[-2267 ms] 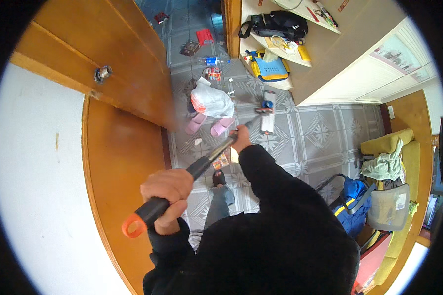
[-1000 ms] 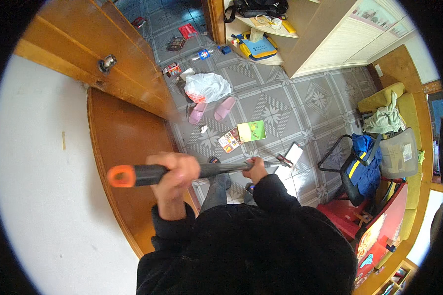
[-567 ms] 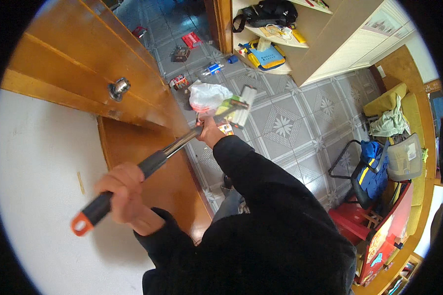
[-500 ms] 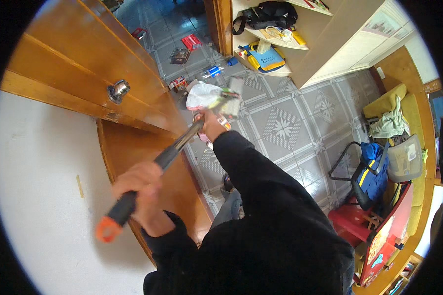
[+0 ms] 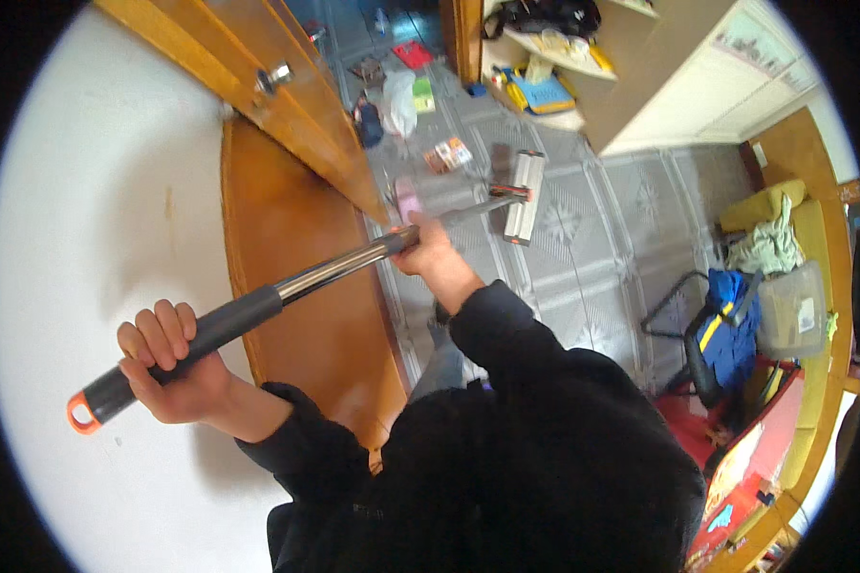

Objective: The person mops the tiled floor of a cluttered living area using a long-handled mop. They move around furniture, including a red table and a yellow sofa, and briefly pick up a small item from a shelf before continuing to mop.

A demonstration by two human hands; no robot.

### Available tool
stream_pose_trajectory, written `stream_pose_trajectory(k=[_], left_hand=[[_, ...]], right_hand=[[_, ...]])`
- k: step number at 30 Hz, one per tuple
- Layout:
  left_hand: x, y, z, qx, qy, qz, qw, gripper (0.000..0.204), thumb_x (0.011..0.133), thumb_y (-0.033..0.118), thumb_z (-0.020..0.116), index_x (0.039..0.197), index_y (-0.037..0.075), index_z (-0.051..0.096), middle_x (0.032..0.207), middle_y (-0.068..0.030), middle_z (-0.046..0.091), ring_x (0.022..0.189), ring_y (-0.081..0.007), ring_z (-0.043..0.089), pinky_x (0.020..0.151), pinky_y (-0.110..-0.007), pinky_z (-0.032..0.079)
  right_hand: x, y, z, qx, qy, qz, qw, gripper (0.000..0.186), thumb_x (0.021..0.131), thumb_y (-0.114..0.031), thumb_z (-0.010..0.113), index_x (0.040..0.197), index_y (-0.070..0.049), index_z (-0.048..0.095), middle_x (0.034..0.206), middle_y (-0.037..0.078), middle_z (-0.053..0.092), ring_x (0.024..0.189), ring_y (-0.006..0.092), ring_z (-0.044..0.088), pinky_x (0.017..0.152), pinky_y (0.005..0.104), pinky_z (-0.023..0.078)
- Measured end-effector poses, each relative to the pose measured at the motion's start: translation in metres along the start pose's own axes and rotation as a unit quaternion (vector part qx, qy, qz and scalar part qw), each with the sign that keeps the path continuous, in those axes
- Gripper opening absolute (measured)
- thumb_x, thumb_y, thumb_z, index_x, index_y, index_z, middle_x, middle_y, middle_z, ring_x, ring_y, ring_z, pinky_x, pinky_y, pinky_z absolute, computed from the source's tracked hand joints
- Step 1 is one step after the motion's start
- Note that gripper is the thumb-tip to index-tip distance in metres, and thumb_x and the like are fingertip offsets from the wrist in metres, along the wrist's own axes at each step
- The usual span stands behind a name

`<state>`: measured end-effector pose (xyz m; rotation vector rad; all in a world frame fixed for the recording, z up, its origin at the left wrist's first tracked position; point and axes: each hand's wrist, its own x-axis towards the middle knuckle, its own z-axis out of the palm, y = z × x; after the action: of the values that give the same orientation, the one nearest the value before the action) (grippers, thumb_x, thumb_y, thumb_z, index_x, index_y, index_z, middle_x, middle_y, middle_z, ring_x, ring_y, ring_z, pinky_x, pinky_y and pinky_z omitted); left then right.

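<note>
My left hand [image 5: 183,368] is wrapped round the dark grey grip near the orange-tipped end of a flat mop's handle [image 5: 320,274]. Farther along the pole, my right hand [image 5: 432,256] holds it near the joint where the thinner section comes out. The handle slants from lower left to upper right. At its far end the mop's long pale head [image 5: 526,196] lies on the tiled floor. Just left of the head is an orange-and-white packet [image 5: 448,155]. A pink object [image 5: 408,199] lies partly behind my right hand, beside the door's edge.
An open wooden door [image 5: 291,95] stands to the left. Near it are a white plastic bag [image 5: 399,105], a green packet [image 5: 423,95] and a dark object [image 5: 367,120]. Shelves [image 5: 583,86] rise at the back. A blue bag [image 5: 729,325] hangs on a chair at right.
The mop head has moved right, away from the white bag, and turned. My left hand and the handle's end have swung left. Loose packets lie spread apart. The view has shifted.
</note>
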<state>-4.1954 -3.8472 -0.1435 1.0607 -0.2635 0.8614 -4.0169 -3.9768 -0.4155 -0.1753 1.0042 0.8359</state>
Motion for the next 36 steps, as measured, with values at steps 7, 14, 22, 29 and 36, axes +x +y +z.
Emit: stream_pose_trajectory(k=[7,14,22,29,36], left_hand=[[-0.11,-0.02,0.047,-0.054,-0.118,-0.157,0.979,0.02,0.087,0.017,0.048,0.07,0.014,0.04,0.052,0.0022,0.038,0.047,-0.0084,0.036,0.048,-0.026,0.032],[-0.174,-0.108,0.062,-0.201,-0.145,-0.346,0.905,0.021,0.078,0.002,0.052,0.061,0.006,0.04,0.048,-0.0042,0.042,0.041,-0.0152,0.039,0.044,-0.032,0.035],[-0.033,-0.106,0.008,-0.209,-0.246,-0.304,0.896,0.021,0.075,0.005,0.056,0.059,0.01,0.043,0.048,-0.0025,0.049,0.039,-0.0135,0.044,0.042,-0.026,0.038],[0.119,-0.053,-0.003,-0.126,-0.351,-0.185,0.909,0.023,0.069,0.005,0.063,0.055,0.009,0.045,0.045,-0.0026,0.05,0.036,-0.0131,0.048,0.041,-0.022,0.043],[0.198,-0.105,0.006,-0.03,-0.362,-0.112,0.925,0.021,0.065,0.005,0.066,0.056,0.009,0.048,0.043,-0.0027,0.049,0.035,-0.0134,0.048,0.039,-0.022,0.042]], right_hand=[[-0.088,-0.02,-0.284,-0.181,-0.009,-0.141,0.973,0.027,0.089,-0.029,0.054,0.095,-0.003,0.052,0.093,0.012,0.063,0.086,0.0284,0.059,0.082,0.0434,0.048],[-0.099,-0.018,-0.416,-0.307,0.253,-0.206,0.894,0.025,0.085,-0.028,0.053,0.085,-0.003,0.058,0.088,0.009,0.062,0.088,0.0256,0.059,0.078,0.0465,0.05],[-0.065,0.019,-0.259,-0.639,0.112,-0.309,0.696,0.028,0.074,-0.026,0.067,0.083,-0.007,0.049,0.091,0.007,0.059,0.083,0.0201,0.056,0.075,0.0348,0.049],[-0.01,0.057,-0.028,-0.246,0.046,-0.179,0.951,0.019,0.077,-0.019,0.056,0.068,-0.009,0.042,0.072,0.005,0.051,0.068,0.0189,0.052,0.066,0.0371,0.047],[0.093,-0.009,0.107,0.026,-0.004,0.024,0.999,0.022,0.073,-0.01,0.048,0.055,-0.013,0.035,0.054,0.004,0.041,0.052,0.0193,0.045,0.057,0.04,0.043]])
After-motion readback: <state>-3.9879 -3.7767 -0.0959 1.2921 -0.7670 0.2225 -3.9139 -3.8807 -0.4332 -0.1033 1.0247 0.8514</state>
